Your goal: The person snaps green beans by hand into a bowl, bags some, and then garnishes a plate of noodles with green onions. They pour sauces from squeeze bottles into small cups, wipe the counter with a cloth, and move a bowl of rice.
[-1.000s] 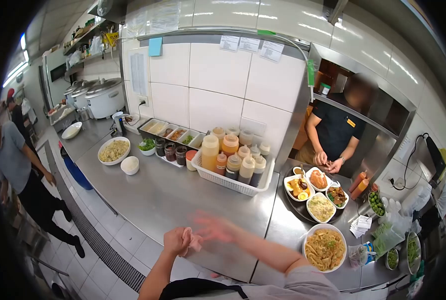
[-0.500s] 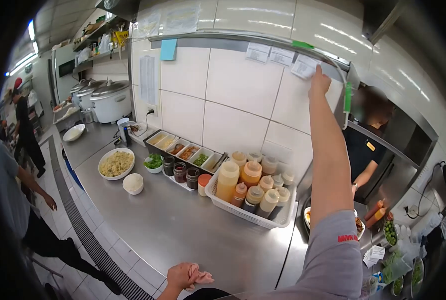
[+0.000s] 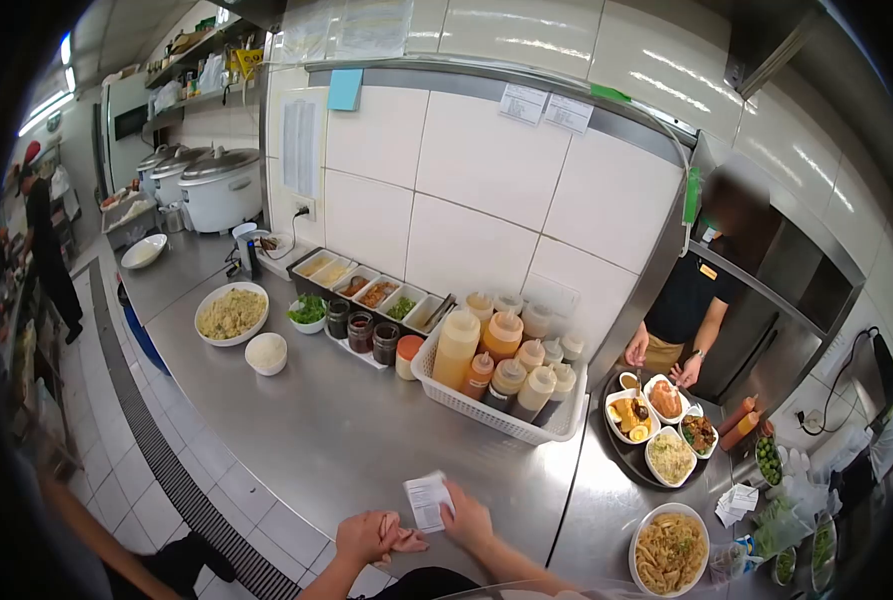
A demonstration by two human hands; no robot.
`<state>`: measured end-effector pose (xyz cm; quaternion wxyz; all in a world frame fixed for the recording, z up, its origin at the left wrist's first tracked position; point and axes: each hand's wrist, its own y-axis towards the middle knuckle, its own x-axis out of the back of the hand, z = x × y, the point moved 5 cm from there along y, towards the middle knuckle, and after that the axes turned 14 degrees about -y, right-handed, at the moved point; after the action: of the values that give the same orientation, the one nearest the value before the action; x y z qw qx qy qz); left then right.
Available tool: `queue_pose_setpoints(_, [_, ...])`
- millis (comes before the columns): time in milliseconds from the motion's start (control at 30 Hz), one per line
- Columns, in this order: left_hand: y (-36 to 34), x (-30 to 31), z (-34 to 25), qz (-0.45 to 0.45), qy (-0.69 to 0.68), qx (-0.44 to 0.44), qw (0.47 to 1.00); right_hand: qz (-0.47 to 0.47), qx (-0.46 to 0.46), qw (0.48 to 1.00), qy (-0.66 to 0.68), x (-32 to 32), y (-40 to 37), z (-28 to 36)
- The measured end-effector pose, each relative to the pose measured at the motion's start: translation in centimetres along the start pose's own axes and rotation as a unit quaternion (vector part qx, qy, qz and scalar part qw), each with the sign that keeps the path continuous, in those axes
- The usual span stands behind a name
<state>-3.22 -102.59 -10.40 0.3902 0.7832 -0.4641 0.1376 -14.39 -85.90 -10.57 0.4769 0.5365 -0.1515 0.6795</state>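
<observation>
My right hand (image 3: 469, 521) pinches a printed white order ticket (image 3: 426, 502) by its right edge, low over the steel counter. Just left of it, my left hand (image 3: 363, 537) is closed around a crumpled pink cloth (image 3: 402, 537) at the counter's front edge. Two more order tickets (image 3: 545, 108) hang from the metal rail high on the wall. Beyond my hands stands a white basket (image 3: 506, 425) of several squeeze bottles.
A steel counter (image 3: 366, 440) carries a bowl of fried rice (image 3: 231, 315), a rice bowl (image 3: 266, 353) and topping tins (image 3: 376, 293). Right, a co-worker's hands (image 3: 684, 373) are at a round tray (image 3: 621, 460) of dishes. A noodle bowl (image 3: 669, 550) stands nearer. Another person's arm (image 3: 96, 535) shows lower left.
My right hand has come down from the rail with the third ticket, now over the counter beside my left hand. The co-worker's hands now show at the tray; the person at left moved lower.
</observation>
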Motion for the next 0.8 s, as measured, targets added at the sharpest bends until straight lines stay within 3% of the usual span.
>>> queue_pose_setpoints(33, [0.0, -0.1, 0.0, -0.002, -0.001, -0.017, 1.0, 0.004, -0.002, 1.0, 0.0, 0.1, -0.6, 0.0])
queue_pose_setpoints(100, [0.1, 0.2, -0.3, 0.0, -0.003, -0.028, 1.0, -0.071, 0.106, 0.992, -0.003, 1.1, -2.1, 1.2])
queue_pose_setpoints(167, [-0.2, -0.3, 0.5, 0.088, -0.026, 0.087, 0.992, -0.082, 0.062, 0.995, 0.006, 0.6, -1.4, 0.3])
queue_pose_setpoints(200, [-0.3, -0.3, 0.7, 0.087, -0.024, 0.089, 0.992, -0.104, 0.023, 0.994, 0.014, 0.3, -0.7, -0.3])
queue_pose_setpoints(267, [-0.1, 0.4, -0.1, 0.001, 0.077, -0.024, 0.997, -0.103, 0.0, 0.995, 0.013, -0.2, -0.2, -0.6])
queue_pose_setpoints(367, [-0.2, -0.7, 1.0, -0.003, 0.141, 0.034, 0.989, -0.098, -0.029, 0.995, 0.012, -0.2, -0.2, -1.0])
queue_pose_setpoints(633, [0.0, -1.2, 1.3, 0.03, 0.141, 0.054, 0.988, -0.124, -0.029, 0.991, 0.043, 0.0, -0.8, -1.3])
queue_pose_setpoints(700, [0.4, -0.9, 0.7, 0.027, 0.144, 0.042, 0.988, -0.05, -0.136, 0.976, 0.162, -0.5, -1.0, -3.2])
queue_pose_setpoints(733, [0.5, -0.7, 0.3, 0.019, 0.146, 0.035, 0.989, -0.056, -0.138, 0.975, 0.164, -0.2, -1.5, -3.7])
queue_pose_setpoints(800, [0.6, -0.4, 0.1, 0.012, 0.149, 0.027, 0.988, -0.051, -0.218, 0.93, 0.292, 0.9, -4.1, -4.4])
